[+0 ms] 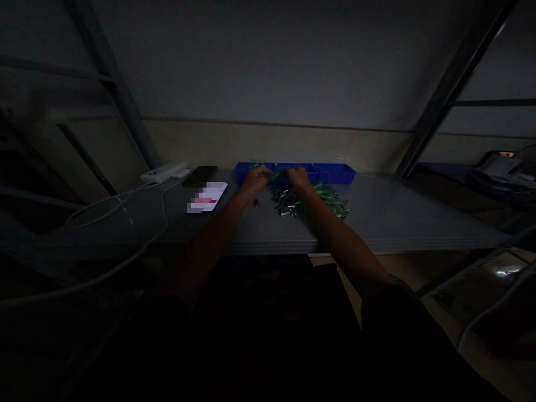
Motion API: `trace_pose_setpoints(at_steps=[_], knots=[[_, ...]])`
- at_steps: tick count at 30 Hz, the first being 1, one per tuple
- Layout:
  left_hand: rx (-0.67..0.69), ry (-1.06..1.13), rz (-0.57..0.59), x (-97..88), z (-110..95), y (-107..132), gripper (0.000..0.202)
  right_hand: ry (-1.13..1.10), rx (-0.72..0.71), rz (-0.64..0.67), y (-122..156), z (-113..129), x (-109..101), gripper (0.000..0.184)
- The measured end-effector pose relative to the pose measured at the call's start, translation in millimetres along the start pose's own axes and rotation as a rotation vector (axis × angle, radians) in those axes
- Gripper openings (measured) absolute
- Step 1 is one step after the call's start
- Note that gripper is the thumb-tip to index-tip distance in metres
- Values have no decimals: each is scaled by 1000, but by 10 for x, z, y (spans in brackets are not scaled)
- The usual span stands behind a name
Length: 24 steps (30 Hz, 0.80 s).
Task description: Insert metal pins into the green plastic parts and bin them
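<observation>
My left hand (256, 178) and my right hand (298, 177) reach out over the grey table (397, 218), close together in front of a row of blue bins (335, 173). Both hands have their fingers curled and pinched on a small green piece (276, 175) held between them. Below the hands lies a heap of small dark metal parts (285, 202), and a pile of green parts (333, 200) lies to its right. One small dark part (255, 203) lies alone under my left wrist. The scene is very dim.
Left of the hands lie a lit phone (208, 196), a dark phone (200, 176) and a white power strip (164, 172) with cables (125, 201) trailing over the table's left edge. Slanted metal frame posts (444, 95) stand at both sides. Clutter sits at the far right.
</observation>
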<state>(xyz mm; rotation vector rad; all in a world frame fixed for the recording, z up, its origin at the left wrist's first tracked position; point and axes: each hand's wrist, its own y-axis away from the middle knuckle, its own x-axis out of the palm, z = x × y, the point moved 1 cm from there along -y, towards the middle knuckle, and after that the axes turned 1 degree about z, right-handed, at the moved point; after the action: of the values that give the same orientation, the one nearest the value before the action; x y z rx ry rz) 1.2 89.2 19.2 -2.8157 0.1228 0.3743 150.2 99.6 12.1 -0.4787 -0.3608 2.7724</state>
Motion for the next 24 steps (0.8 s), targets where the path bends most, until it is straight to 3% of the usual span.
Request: trace_pose_setpoints(at_steps=[6,12,17,22,24], knots=[[72,-18,2,3,39,-28,29,34,98,-77,49,71,-34,19],[260,-92,-31,-11,19,-63,26,-119,164,-26,104,95,-56,23],[326,-188,-31,-12,-1,-58,26,-151,220,-11,161,158,-78,15],[472,-223,-57,-9,-7,-57,27,-272,250,13,166,161,-82,27],[505,-219,-38,-4,-2,-62,26,-245,235,29,153,142,-73,24]])
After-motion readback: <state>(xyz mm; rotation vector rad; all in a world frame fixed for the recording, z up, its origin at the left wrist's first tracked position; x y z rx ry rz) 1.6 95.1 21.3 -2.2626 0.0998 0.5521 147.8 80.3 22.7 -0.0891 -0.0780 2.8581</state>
